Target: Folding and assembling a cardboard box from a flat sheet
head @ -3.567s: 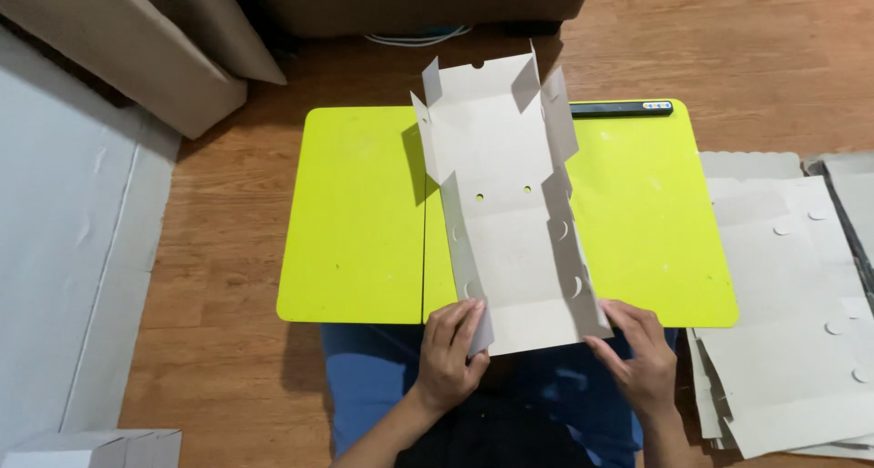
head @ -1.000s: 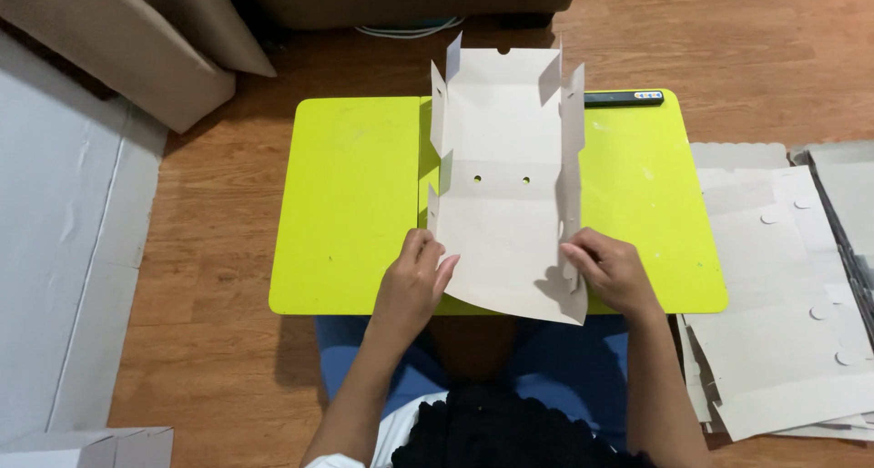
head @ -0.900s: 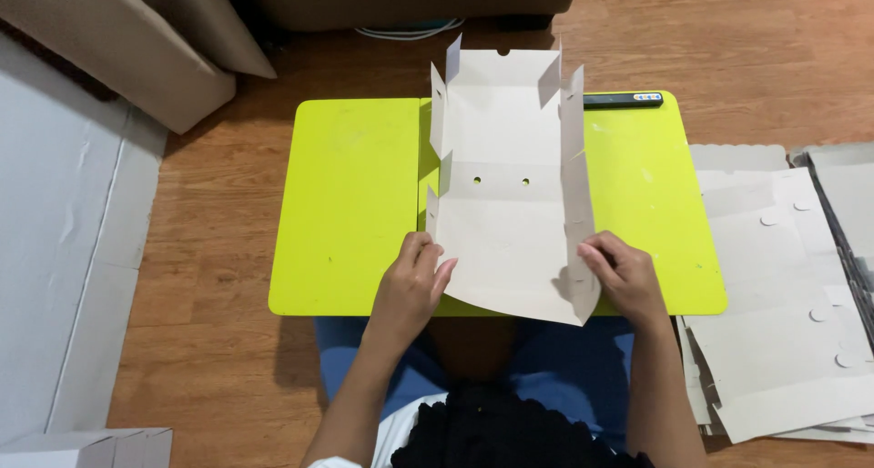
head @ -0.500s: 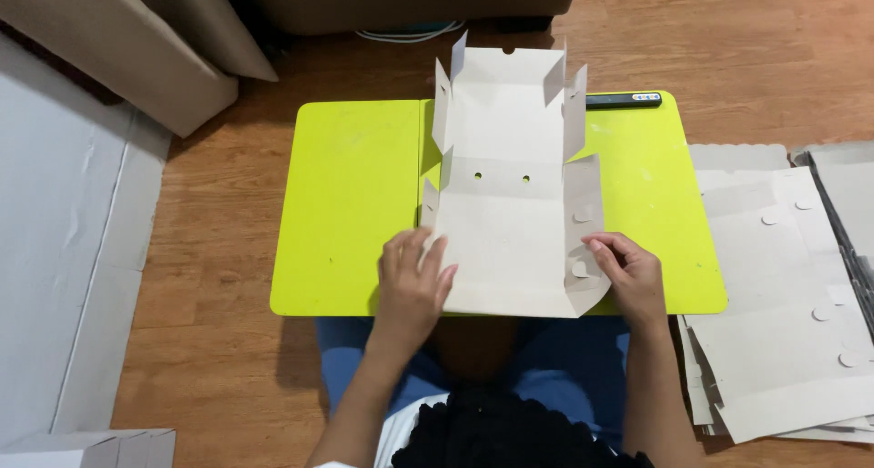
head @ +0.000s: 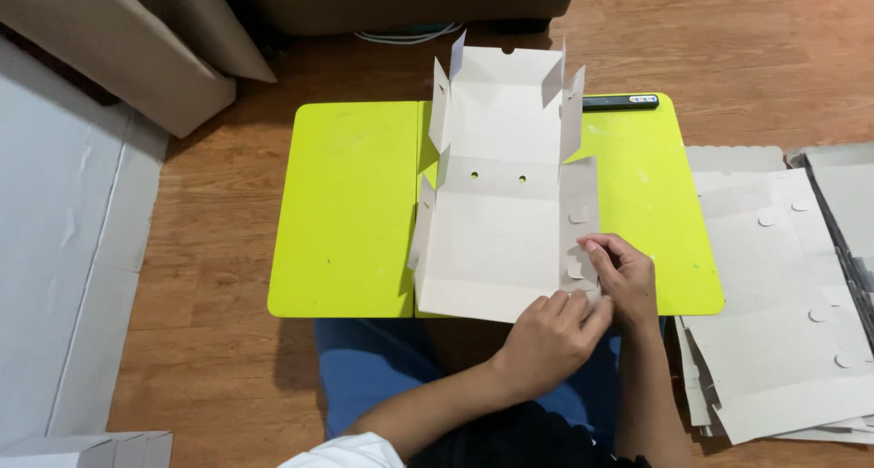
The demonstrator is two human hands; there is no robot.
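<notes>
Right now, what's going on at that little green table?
A person sits at the green table with a flat cardboard box blank lying on it, its far flaps standing up. Both hands are at the blank's near right corner: the left hand and the right hand press on the side flap there. A stack of more blanks lies on the floor to the right.

You have a pale grey cardboard box blank [head: 496, 222] lying opened out on the yellow-green table, its long axis running near to far. At the far end the side and end flaps stand up, forming a shallow tray. Two small round holes sit along the middle fold. The near panel lies flat, and its right side flap, with rounded tabs, lies folded outward.
</notes>
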